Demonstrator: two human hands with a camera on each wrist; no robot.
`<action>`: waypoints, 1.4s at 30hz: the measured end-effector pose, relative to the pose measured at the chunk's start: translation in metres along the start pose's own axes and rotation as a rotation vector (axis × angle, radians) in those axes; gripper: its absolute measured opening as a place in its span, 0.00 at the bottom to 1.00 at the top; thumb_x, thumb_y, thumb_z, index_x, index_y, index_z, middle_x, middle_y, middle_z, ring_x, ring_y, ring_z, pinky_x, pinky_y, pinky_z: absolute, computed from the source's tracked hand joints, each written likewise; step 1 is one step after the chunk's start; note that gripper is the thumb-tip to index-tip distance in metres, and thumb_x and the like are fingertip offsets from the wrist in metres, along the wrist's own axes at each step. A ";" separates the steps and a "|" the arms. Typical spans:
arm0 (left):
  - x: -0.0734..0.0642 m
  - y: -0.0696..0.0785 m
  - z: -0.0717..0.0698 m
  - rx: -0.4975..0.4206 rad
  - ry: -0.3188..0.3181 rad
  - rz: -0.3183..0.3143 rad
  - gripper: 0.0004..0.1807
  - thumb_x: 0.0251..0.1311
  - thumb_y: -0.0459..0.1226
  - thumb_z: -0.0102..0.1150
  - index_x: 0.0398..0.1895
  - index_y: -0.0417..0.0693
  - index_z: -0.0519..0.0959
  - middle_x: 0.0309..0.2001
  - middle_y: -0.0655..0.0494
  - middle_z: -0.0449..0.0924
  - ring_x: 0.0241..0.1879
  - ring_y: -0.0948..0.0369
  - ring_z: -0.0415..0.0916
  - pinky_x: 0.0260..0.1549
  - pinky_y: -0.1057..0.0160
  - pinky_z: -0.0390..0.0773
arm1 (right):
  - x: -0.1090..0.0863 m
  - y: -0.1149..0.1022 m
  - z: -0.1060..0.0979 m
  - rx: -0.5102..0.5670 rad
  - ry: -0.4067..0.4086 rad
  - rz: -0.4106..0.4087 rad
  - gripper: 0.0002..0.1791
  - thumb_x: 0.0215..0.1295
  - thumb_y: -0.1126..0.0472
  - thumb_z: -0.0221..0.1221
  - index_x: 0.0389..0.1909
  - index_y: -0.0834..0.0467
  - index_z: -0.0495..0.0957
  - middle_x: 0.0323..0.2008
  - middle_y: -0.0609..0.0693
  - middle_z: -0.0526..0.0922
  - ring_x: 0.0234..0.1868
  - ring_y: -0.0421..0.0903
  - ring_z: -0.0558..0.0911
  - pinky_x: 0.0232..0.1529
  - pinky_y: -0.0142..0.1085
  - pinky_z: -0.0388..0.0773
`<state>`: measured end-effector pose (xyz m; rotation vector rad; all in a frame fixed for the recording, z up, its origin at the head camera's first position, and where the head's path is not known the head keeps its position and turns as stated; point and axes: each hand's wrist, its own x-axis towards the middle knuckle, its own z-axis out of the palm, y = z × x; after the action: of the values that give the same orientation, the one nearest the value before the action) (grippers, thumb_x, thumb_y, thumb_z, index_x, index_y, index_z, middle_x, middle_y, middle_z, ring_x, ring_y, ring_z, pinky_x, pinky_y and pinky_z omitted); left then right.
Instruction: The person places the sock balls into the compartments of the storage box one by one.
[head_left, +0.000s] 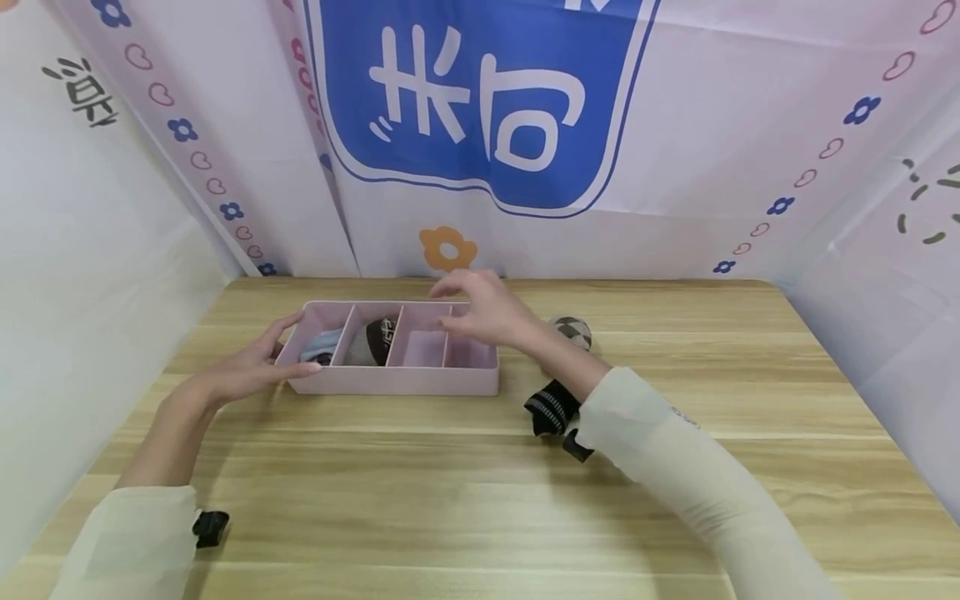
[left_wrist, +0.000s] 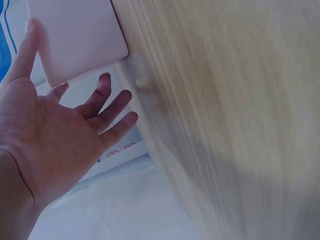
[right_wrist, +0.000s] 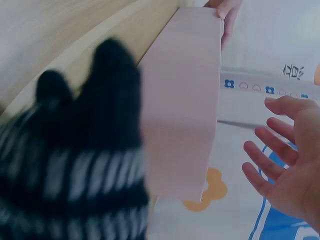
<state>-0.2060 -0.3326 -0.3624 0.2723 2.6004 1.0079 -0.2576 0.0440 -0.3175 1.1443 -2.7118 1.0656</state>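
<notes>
A pink divided storage box stands on the table, its long side toward me. In its leftmost compartment lies a light blue bundled sock. The compartment beside that has a grey and black sock. My left hand holds the box's left end, thumb along the front wall and index finger at the back corner; its other fingers stand apart from the box in the left wrist view. Above the right-hand compartments hovers my right hand, fingers loosely bent and nothing between them.
Right of the box, partly behind my right arm, lie a checkered rolled sock and a black sock with pale stripes. The striped sock looms close in the right wrist view. Behind the wooden table hangs a printed cloth; cloth walls flank both sides.
</notes>
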 end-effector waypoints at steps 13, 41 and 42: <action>-0.002 -0.001 0.000 -0.023 -0.010 -0.001 0.55 0.73 0.51 0.58 0.85 0.51 0.29 0.69 0.21 0.58 0.68 0.32 0.59 0.59 0.28 0.63 | -0.032 0.029 -0.029 0.043 0.003 0.036 0.20 0.65 0.63 0.69 0.57 0.64 0.82 0.57 0.58 0.84 0.60 0.55 0.79 0.63 0.51 0.73; 0.000 -0.001 0.000 -0.050 -0.020 0.002 0.56 0.72 0.51 0.59 0.85 0.53 0.28 0.74 0.16 0.44 0.72 0.25 0.47 0.61 0.23 0.56 | -0.096 0.095 -0.068 0.003 -0.002 0.146 0.28 0.63 0.63 0.72 0.62 0.67 0.79 0.61 0.63 0.82 0.62 0.61 0.77 0.59 0.58 0.75; 0.000 -0.001 0.001 -0.050 -0.020 0.003 0.56 0.72 0.51 0.59 0.85 0.52 0.28 0.74 0.17 0.44 0.72 0.25 0.48 0.61 0.23 0.56 | -0.098 0.098 -0.069 0.002 -0.011 0.149 0.29 0.62 0.62 0.73 0.63 0.67 0.78 0.61 0.63 0.81 0.63 0.61 0.77 0.59 0.58 0.75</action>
<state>-0.2053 -0.3333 -0.3637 0.2723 2.5534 1.0646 -0.2648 0.1960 -0.3472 0.9635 -2.8433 1.0813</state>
